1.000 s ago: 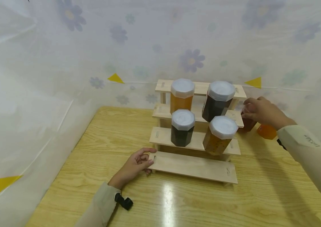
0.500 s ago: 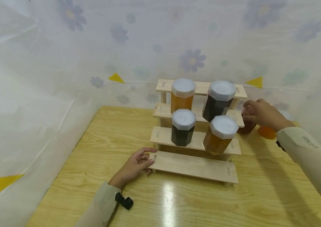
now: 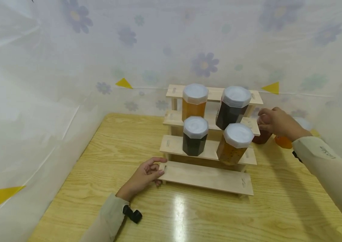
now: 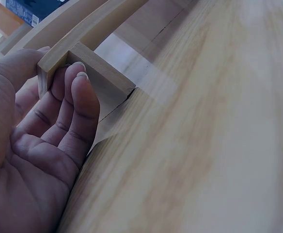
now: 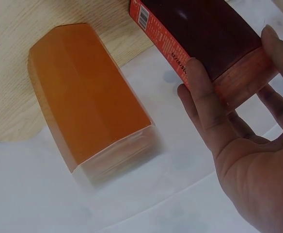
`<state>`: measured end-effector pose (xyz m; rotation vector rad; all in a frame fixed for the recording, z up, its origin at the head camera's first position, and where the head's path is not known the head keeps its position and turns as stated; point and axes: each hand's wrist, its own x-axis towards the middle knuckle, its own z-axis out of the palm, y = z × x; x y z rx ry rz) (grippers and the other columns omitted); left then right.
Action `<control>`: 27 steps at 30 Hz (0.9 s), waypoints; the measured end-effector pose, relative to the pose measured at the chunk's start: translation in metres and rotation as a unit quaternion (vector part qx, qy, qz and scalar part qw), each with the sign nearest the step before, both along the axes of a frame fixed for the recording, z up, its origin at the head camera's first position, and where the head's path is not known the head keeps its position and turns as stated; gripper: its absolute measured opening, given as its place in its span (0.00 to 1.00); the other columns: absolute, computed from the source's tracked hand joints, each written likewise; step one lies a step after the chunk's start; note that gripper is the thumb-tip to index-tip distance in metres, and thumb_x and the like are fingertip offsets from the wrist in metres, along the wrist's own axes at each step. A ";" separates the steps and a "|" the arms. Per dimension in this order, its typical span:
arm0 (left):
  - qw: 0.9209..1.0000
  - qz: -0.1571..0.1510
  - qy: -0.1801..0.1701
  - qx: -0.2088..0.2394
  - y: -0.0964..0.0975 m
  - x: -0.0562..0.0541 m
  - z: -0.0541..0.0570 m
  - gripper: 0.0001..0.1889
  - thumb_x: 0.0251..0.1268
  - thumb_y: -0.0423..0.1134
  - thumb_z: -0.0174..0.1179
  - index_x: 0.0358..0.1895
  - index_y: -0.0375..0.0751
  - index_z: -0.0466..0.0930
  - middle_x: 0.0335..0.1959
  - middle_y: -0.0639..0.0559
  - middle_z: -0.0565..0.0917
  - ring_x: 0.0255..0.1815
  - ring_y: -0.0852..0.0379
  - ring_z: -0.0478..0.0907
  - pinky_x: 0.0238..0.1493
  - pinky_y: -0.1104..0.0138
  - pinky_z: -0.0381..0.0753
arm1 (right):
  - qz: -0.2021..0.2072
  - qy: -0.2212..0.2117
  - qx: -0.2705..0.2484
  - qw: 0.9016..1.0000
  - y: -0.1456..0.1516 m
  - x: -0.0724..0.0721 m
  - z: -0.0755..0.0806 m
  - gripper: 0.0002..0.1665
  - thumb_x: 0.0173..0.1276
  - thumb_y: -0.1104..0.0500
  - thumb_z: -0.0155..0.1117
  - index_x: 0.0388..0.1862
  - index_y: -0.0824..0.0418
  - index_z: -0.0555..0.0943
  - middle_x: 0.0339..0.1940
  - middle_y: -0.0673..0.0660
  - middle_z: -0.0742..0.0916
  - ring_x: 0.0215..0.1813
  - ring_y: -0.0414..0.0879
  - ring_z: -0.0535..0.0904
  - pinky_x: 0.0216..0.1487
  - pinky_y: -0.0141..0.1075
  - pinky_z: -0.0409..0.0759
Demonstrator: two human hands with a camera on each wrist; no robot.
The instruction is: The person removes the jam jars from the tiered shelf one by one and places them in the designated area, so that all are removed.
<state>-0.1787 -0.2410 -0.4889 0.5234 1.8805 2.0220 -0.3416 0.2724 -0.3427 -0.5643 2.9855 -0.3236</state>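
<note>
My left hand pinches the left end of the lowest step of a pale wooden tiered stand. In the left wrist view, the thumb lies over the board and the fingers curl beneath it, beside its support. At the stand's right side, my right hand grips a dark red jar around its lid. The right wrist view shows that jar's red label with a barcode, thumb and fingers on opposite sides of the lid. Close by stands an orange jar, partly behind the right wrist in the head view.
On the stand's upper steps are an amber jar, a black jar, a dark green jar and a speckled brown jar, all white-lidded. A flowered white sheet hangs behind the wooden table.
My right hand and the dark red jar have shifted slightly toward me, uncovering more of the orange jar's lid. The left hand keeps its grip on the stand.
</note>
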 end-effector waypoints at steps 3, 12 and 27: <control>1.000 0.001 -0.001 -0.001 0.000 0.000 0.000 0.23 0.78 0.32 0.59 0.71 0.36 0.70 0.30 0.50 0.74 0.31 0.55 0.82 0.33 0.63 0.88 | -0.004 -0.004 -0.001 1.000 0.001 0.000 0.000 0.30 0.73 0.58 0.69 0.68 0.69 0.71 0.55 0.80 0.74 0.51 0.73 0.74 0.47 0.67 0.78; 1.000 -0.003 0.004 0.011 -0.001 0.000 -0.002 0.22 0.78 0.31 0.59 0.71 0.36 0.70 0.30 0.52 0.72 0.30 0.57 0.79 0.33 0.64 0.87 | -0.007 -0.003 -0.007 1.000 0.003 -0.001 -0.002 0.32 0.74 0.56 0.68 0.69 0.70 0.70 0.57 0.81 0.74 0.56 0.75 0.72 0.51 0.69 0.76; 1.000 -0.004 0.004 0.016 0.000 0.001 0.001 0.23 0.78 0.30 0.58 0.72 0.34 0.69 0.30 0.50 0.71 0.29 0.57 0.78 0.32 0.64 0.87 | -0.027 -0.021 -0.015 0.999 0.003 0.008 -0.003 0.34 0.78 0.52 0.63 0.73 0.69 0.66 0.61 0.83 0.69 0.59 0.78 0.69 0.51 0.72 0.74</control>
